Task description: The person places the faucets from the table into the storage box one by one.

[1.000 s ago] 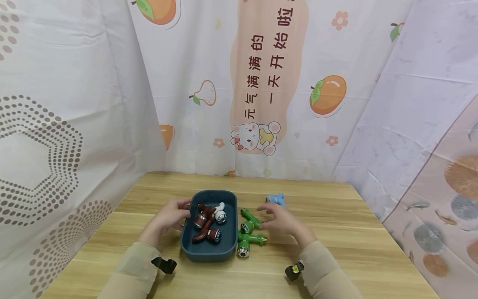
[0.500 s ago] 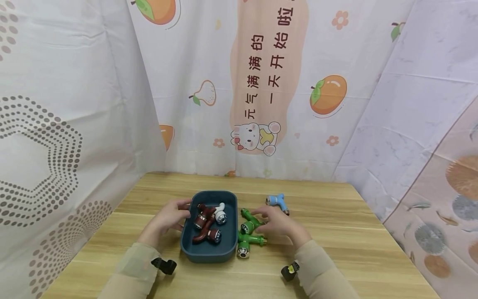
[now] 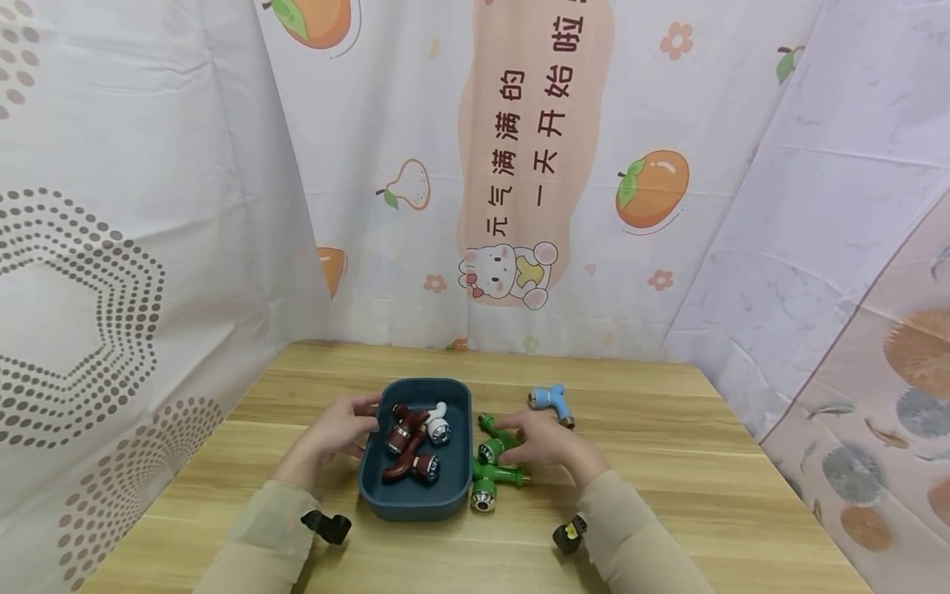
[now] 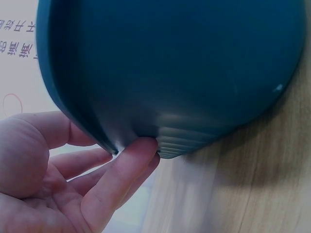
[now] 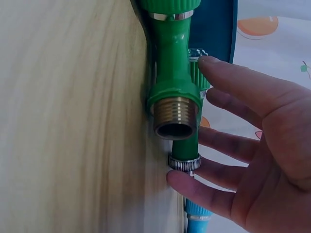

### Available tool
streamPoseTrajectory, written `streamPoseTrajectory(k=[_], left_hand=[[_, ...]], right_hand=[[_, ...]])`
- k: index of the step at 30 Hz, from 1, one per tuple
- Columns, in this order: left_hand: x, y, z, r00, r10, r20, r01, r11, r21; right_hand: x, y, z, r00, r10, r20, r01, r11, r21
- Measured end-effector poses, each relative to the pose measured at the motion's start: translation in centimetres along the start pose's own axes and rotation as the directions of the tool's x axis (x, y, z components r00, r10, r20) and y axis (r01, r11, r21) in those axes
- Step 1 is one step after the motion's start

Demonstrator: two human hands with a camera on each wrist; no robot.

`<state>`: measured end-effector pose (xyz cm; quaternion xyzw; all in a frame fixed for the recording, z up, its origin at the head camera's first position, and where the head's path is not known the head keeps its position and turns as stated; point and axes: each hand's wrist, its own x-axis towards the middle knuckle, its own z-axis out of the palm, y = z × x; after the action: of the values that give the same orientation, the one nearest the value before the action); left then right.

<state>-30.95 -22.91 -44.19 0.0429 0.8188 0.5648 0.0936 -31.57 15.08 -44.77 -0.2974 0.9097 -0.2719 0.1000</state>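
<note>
Right hand (image 3: pixel 536 439): you moved left, fingers spread about farther green metal-ringed tap (image 3: pixel 490 451).
Left hand (image 3: pixel 341 426): loose fingers touched dark-blue rounded box (image 3: pixel 416 511).

Curtain (image 3: pixel 386 91): bright and evenly lit in the head view, its large print readable.
Surface (image 3: pixel 668 445): softly lit in the head view, paler toward 6 o'clock; soft shadows lie near the sleeves (image 3: pixel 278 528) at 5 and 7 o'clock.
Tray (image 3: pixel 414 511): dim and bluish in the left wrist view, with pale sheen near the middle; a soft shadow is beside it at 4 o'clock.
Green tap (image 5: pixel 172 63): small glints on its metal thread.
Wood grain (image 5: pixel 73 116): blurred at 9 o'clock in the right wrist view.
Light source: cannot be told.
</note>
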Motion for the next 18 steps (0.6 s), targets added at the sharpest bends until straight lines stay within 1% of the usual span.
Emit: streamPoseTrajectory(k=[8,13,18], left_hand=[[0.08,-0.03,0.01,1.0,0.003,0.007,-0.003,1.0,-0.016],[0.1,-0.06,-0.01,1.0,0.001,0.004,-0.001,1.0,-0.012],[0.1,-0.1,-0.03,1.0,-0.001,-0.003,0.001,1.0,0.001]], right_hand=[[0.33,-0.22,0.14,1.0,0.018,0.014,-0.018,1.0,-0.024],[0.55,-0.33,0.25,1.0,0.002,0.015,-0.002,0.999,-0.04],[0.76,-0.66,0.5,1.0,0.025,0.007,-0.024,0.998,-0.051]])
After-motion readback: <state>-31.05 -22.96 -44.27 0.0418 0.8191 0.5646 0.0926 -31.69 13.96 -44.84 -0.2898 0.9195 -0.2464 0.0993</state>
